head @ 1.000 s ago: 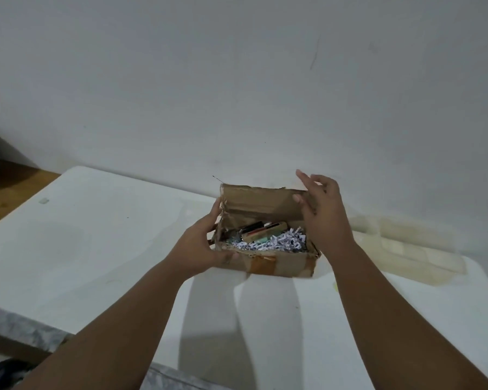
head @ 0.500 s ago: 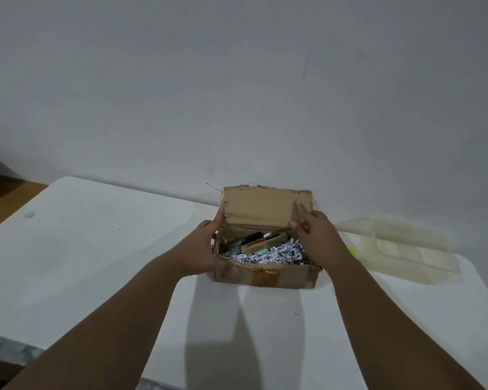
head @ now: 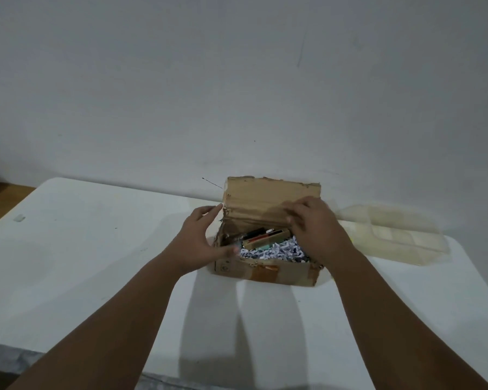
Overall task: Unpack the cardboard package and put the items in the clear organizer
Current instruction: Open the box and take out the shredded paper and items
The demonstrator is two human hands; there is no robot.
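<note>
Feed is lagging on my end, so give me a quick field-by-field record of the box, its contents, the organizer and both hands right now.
box: cardboard box on the white table, flap standing open at the back
contents: shredded paper with a few small items on top, still inside
organizer: clear organizer to the right of the box, against the wall; looks empty
left hand: left hand on the box's left end, thumb over the rim
right hand: right hand over the box's right side, fingers at the base of the flap; holds no item
</note>
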